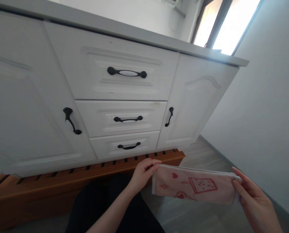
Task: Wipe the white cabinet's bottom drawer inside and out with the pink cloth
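Observation:
A pink cloth (200, 185) with red drawings, among them a heart and a cup shape, hangs stretched between my two hands at the lower right. My left hand (143, 174) pinches its upper left corner between thumb and fingers. At the opposite end, my right hand (253, 199) grips the upper right corner. The cloth's top edge looks folded, with a pale border along it. It is held in the air above the grey floor, in front of the low wooden bench.
White cabinets (125, 87) with closed drawers and dark handles stand ahead under a grey countertop (125, 27). A slatted wooden bench (49, 181) runs along their base. My dark-clothed legs (115, 207) are below. A white wall (263, 113) rises at right, near a window (222, 24).

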The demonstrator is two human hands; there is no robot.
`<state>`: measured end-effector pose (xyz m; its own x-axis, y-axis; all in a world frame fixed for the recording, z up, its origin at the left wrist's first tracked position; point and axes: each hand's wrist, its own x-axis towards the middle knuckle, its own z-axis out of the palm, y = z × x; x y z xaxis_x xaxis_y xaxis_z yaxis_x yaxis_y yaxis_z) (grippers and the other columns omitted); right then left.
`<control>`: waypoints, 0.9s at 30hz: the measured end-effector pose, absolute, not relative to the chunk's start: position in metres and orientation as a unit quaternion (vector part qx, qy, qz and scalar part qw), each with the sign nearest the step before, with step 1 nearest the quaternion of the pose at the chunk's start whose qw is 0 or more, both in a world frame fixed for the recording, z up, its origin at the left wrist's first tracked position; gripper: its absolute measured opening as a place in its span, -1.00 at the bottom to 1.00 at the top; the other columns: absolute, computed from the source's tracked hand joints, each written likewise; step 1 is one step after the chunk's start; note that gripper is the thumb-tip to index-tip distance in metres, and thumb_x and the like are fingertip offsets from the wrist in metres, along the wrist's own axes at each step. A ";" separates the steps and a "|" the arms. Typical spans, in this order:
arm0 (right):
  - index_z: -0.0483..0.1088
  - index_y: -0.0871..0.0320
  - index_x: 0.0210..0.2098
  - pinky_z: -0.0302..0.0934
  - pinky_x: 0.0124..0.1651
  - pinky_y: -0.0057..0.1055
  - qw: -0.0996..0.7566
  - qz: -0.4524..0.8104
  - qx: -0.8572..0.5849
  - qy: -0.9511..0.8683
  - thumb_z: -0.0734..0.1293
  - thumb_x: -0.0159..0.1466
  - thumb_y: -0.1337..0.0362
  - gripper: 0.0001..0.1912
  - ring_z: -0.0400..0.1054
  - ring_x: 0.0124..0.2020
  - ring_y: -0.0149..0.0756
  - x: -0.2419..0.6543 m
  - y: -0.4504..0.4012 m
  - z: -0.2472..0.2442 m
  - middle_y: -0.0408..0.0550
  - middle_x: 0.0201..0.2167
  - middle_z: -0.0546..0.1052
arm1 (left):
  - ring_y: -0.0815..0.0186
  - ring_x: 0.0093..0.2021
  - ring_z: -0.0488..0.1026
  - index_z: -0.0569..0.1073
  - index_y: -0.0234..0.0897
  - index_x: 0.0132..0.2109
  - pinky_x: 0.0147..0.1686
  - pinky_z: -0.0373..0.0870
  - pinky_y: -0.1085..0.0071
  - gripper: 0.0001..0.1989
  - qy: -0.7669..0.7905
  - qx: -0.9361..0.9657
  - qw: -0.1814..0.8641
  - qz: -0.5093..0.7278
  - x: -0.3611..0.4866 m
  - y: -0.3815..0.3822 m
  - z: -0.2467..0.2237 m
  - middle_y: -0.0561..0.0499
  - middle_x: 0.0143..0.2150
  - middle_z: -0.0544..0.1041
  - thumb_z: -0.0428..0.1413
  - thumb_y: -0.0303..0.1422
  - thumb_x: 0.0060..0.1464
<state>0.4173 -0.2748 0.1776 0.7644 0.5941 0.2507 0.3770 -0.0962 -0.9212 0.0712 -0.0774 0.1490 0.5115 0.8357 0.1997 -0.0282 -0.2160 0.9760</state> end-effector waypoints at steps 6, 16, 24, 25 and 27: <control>0.52 0.09 0.01 0.37 -0.32 -0.60 0.595 0.183 -0.735 -0.267 0.51 0.01 -0.15 -0.33 0.47 -0.24 -0.29 0.416 -0.277 0.181 -0.07 -0.20 0.60 | 0.21 -0.08 0.49 0.54 -0.12 0.10 0.02 0.37 0.28 -0.60 0.342 0.675 0.520 0.396 0.067 -0.076 0.146 -0.02 -0.04 0.61 0.16 -0.23 0.11; 0.37 0.04 -0.26 0.33 -0.30 -0.25 0.380 -0.015 -0.833 -0.403 0.15 0.26 -0.21 -0.53 0.49 -0.35 -0.06 0.390 -0.242 0.156 -0.01 -0.39 0.57 | 0.30 -0.32 0.36 0.43 -0.21 -0.34 -0.26 0.25 0.36 -0.90 0.388 0.666 0.517 0.371 0.104 -0.080 0.117 0.08 -0.37 0.44 0.06 -0.31 0.08; 0.43 0.05 -0.19 0.33 -0.15 -0.26 0.408 0.093 -0.774 -0.475 0.20 0.36 -0.12 -0.60 0.49 -0.23 -0.13 0.281 -0.207 0.118 -0.04 -0.26 0.59 | 0.31 -0.30 0.41 0.41 -0.20 -0.33 -0.23 0.31 0.38 -0.97 0.418 0.607 0.565 0.370 0.147 -0.117 0.113 0.08 -0.35 0.47 0.07 -0.37 0.06; 0.44 0.05 -0.19 0.33 -0.14 -0.26 0.417 0.095 -0.765 -0.482 0.20 0.37 -0.10 -0.61 0.49 -0.23 -0.14 0.269 -0.204 0.114 -0.03 -0.25 0.59 | 0.31 -0.30 0.42 0.40 -0.20 -0.33 -0.23 0.32 0.38 -0.97 0.419 0.602 0.571 0.370 0.149 -0.119 0.113 0.08 -0.35 0.47 0.07 -0.38 0.06; 0.45 0.05 -0.19 0.33 -0.16 -0.28 0.434 0.094 -0.747 -0.495 0.19 0.39 -0.07 -0.63 0.48 -0.24 -0.16 0.251 -0.200 0.109 -0.03 -0.25 0.58 | 0.31 -0.30 0.42 0.39 -0.20 -0.35 -0.23 0.32 0.38 -0.96 0.420 0.595 0.576 0.371 0.149 -0.121 0.112 0.08 -0.34 0.48 0.07 -0.41 0.06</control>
<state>0.2509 -0.2004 0.1090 0.4918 0.8211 0.2897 0.6589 -0.1334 -0.7403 0.1489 -0.1210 0.1117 0.3719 0.9274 -0.0414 0.0719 0.0157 0.9973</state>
